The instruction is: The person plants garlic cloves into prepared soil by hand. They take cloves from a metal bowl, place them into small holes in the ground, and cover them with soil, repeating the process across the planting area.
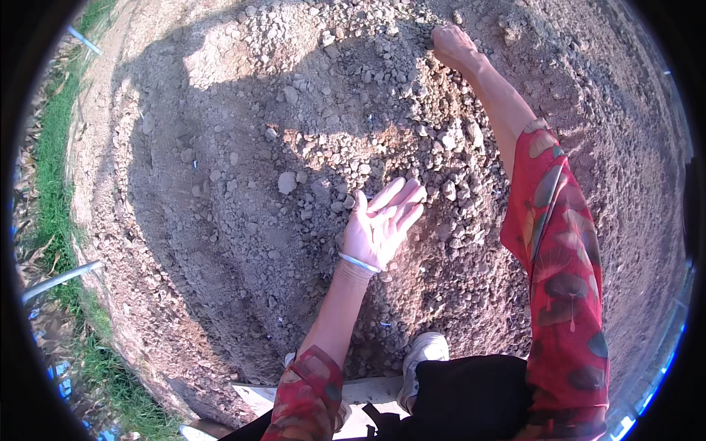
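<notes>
My left hand (380,223) is palm up over the cloddy soil (309,242), its fingers apart and slightly bent. It carries a few small pale bits in the palm, too bright to name, and a light bracelet (359,262) circles the wrist. Farther out at the upper right, my right hand (453,46) is down at the loose clods with its fingers curled; whether something is between them is hidden. Both arms wear red patterned sleeves (568,264).
Clods, among them a larger pale one (287,183), lie across the shaded soil. Green grass (55,187) borders the left side, where a metal rod (63,280) juts in. A light shoe (427,353) and a pale board-like surface (369,388) are at the bottom.
</notes>
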### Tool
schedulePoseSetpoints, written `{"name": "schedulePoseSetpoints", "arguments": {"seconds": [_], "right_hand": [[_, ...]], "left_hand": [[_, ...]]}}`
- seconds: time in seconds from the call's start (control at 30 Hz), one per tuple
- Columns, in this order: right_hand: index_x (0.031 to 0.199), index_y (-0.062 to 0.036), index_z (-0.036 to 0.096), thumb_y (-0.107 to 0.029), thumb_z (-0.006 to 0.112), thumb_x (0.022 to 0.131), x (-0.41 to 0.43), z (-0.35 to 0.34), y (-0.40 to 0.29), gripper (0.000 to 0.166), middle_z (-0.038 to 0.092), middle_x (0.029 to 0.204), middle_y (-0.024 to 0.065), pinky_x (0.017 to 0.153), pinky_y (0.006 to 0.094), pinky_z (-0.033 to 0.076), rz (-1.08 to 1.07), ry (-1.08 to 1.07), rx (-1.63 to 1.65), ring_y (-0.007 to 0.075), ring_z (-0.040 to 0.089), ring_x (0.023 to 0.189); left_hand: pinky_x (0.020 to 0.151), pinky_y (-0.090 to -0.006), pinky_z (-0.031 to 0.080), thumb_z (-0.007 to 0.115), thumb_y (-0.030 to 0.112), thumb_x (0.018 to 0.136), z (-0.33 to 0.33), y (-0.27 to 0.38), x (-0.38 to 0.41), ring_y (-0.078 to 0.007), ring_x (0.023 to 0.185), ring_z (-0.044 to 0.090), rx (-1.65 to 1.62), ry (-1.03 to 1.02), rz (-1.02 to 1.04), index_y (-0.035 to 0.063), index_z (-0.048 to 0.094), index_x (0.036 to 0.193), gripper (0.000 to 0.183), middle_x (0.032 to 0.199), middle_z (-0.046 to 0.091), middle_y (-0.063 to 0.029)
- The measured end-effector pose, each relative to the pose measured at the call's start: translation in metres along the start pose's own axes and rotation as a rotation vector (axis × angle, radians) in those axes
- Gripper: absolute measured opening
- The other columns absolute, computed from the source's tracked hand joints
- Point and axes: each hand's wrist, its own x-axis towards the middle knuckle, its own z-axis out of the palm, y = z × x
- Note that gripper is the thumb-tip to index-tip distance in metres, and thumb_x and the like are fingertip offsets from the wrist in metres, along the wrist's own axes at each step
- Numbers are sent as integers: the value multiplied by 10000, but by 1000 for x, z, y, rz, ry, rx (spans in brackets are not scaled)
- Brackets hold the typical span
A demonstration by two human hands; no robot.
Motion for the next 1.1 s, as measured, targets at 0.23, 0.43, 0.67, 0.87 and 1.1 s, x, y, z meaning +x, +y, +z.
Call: {"name": "schedulePoseSetpoints", "arguments": {"seconds": [0.23, 0.43, 0.67, 0.87, 1.1], "right_hand": [[1370, -235, 352, -549, 394, 882, -108, 10, -74, 581, 208, 1452, 154, 1032, 566, 248, -149, 108, 90, 426, 271, 1279], [1200, -214, 530, -400, 543, 833, -293, -2, -53, 412, 343, 1312, 113, 982, 621, 293, -188, -47, 63, 458, 324, 1200], [1151, -225, 560, -307, 646, 744, -473, -7, -47, 424, 389, 1244, 117, 933, 544, 357, -111, -46, 289, 388, 348, 1153], [1250, -269, 489, -332, 654, 721, -611, 12, -37, 557, 296, 1346, 135, 907, 507, 397, -132, -109, 218, 395, 358, 1157], [1315, -232, 426, -231, 491, 830, -503, 24, -34, 489, 393, 1159, 170, 782, 377, 491, -651, -267, 436, 281, 473, 960]], "left_hand": [[947, -408, 447, 316, 406, 958, 8, 6, -7, -331, 1106, 517, 171, 193, -39, -80, 423, 1231, 568, 1194, 508, -244], [449, -214, 459, 400, 341, 954, 46, 71, -18, -150, 623, 575, 703, 146, -224, -42, 581, 997, 426, 845, 627, -145], [354, -166, 369, 389, 342, 959, 146, 169, -88, -109, 523, 515, 1167, 345, 58, -27, 534, 1027, 402, 781, 606, -100], [311, -168, 339, 400, 380, 949, 127, 188, -186, -75, 454, 452, 1175, 446, 63, 46, 540, 850, 376, 747, 578, -74], [358, -222, 350, 436, 440, 916, 40, 180, -321, -146, 464, 492, 806, 666, 82, 58, 567, 817, 416, 722, 596, -120]]}}
